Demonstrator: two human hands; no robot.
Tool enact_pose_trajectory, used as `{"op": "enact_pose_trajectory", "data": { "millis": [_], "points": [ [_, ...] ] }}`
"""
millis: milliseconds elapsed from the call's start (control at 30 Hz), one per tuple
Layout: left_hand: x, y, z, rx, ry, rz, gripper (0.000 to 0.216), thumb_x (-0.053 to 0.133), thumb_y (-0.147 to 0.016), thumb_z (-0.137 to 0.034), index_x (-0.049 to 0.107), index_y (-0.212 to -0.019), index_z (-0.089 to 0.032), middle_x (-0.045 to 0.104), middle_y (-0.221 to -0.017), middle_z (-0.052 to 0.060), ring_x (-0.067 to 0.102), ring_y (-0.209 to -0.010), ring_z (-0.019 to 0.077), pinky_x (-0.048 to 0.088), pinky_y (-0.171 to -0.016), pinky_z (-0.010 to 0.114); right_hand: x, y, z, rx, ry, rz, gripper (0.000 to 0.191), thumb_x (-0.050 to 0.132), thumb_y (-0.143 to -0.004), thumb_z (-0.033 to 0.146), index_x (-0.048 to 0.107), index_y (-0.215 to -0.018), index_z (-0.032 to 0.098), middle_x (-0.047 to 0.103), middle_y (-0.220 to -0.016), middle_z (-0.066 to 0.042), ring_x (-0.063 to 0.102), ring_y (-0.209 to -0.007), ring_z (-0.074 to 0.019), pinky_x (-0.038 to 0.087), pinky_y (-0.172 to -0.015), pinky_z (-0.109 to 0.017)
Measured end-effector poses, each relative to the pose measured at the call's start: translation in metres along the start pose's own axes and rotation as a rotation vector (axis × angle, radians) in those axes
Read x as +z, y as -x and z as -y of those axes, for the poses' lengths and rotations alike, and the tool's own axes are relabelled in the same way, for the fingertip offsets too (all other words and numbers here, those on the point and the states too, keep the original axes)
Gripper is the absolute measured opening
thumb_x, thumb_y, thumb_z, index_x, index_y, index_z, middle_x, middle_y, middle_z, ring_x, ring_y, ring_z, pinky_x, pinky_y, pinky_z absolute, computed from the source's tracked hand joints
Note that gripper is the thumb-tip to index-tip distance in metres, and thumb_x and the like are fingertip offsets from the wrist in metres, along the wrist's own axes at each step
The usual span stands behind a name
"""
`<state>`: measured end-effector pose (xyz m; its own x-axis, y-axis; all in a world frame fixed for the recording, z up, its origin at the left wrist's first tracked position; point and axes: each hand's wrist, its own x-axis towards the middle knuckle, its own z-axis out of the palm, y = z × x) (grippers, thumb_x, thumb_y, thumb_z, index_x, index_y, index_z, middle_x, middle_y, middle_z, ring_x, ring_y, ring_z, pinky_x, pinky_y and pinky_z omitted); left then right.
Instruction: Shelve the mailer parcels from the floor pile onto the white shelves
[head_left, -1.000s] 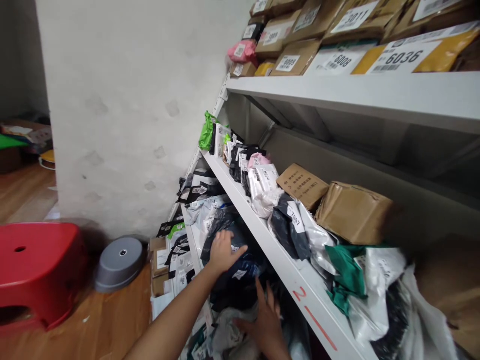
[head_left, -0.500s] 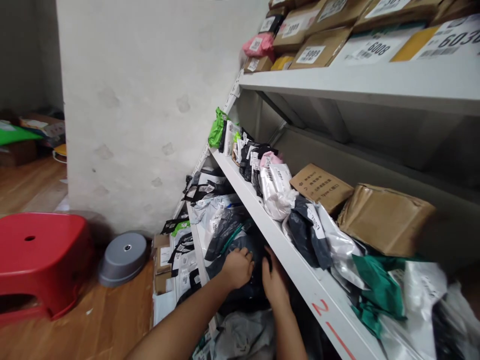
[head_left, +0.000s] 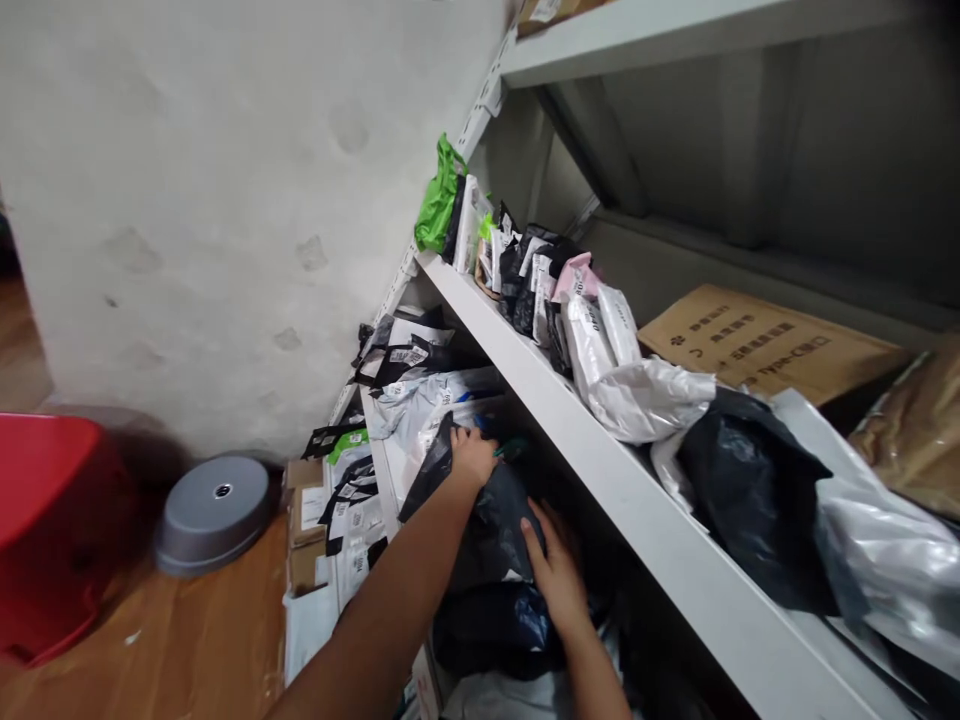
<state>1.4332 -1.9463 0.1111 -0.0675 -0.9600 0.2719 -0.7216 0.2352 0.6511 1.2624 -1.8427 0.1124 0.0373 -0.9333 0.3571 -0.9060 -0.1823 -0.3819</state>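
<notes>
Left hand (head_left: 471, 457) gripping a dark mailer (head_left: 491, 525), right hand (head_left: 556, 570) flat at its 4 o'clock; tugging could spill neighbouring parcels off the shelf (head_left: 600, 470).

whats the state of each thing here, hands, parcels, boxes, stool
left hand: reaching into the lower shelf, fingers curled on a dark grey mailer bag
right hand: flat against the same bag, fingers spread
white mailer bag: lying crumpled on the middle shelf
black bag: slumped beside it
flat cardboard box: closed, lying flat
green bag: upright at the shelf's far end
red stool: upright on the floor
grey round lid: dome up on the floor
</notes>
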Motion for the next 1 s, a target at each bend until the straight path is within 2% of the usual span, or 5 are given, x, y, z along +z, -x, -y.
{"op": "enact_pose_trajectory", "data": {
  "millis": [400, 567, 733, 833, 1000],
  "points": [
    [-0.029, 0.057, 0.028, 0.161, 0.057, -0.034, 0.024, 0.054, -0.083, -0.017, 0.067, -0.103, -0.022, 0.062, -0.124, 0.007, 0.031, -0.139, 0.0264, 0.002, -0.119, 0.056, -0.014, -0.011, 0.019, 0.026, 0.148, 0.124, 0.057, 0.037, -0.081, 0.045, 0.063, -0.119, 0.012, 0.057, -0.132, -0.016, 0.048, -0.128, -0.0297, 0.034, -0.112, -0.047],
    [-0.05, 0.063, 0.017, -0.191, 0.14, -0.22, 0.054, 0.055, -0.081, -0.031, 0.05, -0.127, -0.004, 0.049, -0.129, 0.026, 0.038, -0.126, 0.0413, 0.029, -0.103, 0.063, -0.035, -0.021, 0.056, 0.038, 0.267, 0.204, 0.039, 0.044, -0.082, 0.031, 0.064, -0.11, 0.013, 0.064, -0.117, -0.016, 0.058, -0.115, -0.0307, 0.042, -0.102, -0.048],
    [-0.038, 0.083, 0.007, 0.085, 0.282, -0.042, 0.022, 0.05, -0.078, -0.015, 0.069, -0.089, -0.017, 0.057, -0.119, 0.012, 0.045, -0.122, 0.028, 0.032, -0.109, 0.045, -0.038, -0.068, 0.079, -0.018, 0.313, 0.269, 0.042, 0.056, -0.076, 0.028, 0.063, -0.112, 0.009, 0.065, -0.114, -0.019, 0.055, -0.117, -0.0367, 0.037, -0.105, -0.052],
    [-0.026, 0.089, 0.014, 0.171, 0.373, 0.065, 0.03, 0.045, -0.075, -0.007, 0.063, -0.098, -0.017, 0.061, -0.113, 0.008, 0.057, -0.106, 0.0182, 0.046, -0.097, 0.032, -0.02, -0.089, 0.08, -0.156, 0.277, 0.321, 0.055, 0.057, -0.072, 0.017, 0.057, -0.127, 0.018, 0.058, -0.133, -0.01, 0.044, -0.132, -0.0269, 0.029, -0.113, -0.041],
    [-0.025, 0.052, 0.041, 0.033, 0.349, 0.067, 0.041, 0.027, -0.084, -0.004, 0.05, -0.116, -0.015, 0.063, -0.111, 0.009, 0.063, -0.088, 0.0134, 0.051, -0.086, 0.029, 0.007, -0.086, 0.069, -0.206, 0.27, 0.321, 0.022, 0.052, -0.084, 0.029, 0.068, -0.09, 0.017, 0.07, -0.096, -0.008, 0.061, -0.098, -0.0248, 0.043, -0.088, -0.036]
  ]
}}
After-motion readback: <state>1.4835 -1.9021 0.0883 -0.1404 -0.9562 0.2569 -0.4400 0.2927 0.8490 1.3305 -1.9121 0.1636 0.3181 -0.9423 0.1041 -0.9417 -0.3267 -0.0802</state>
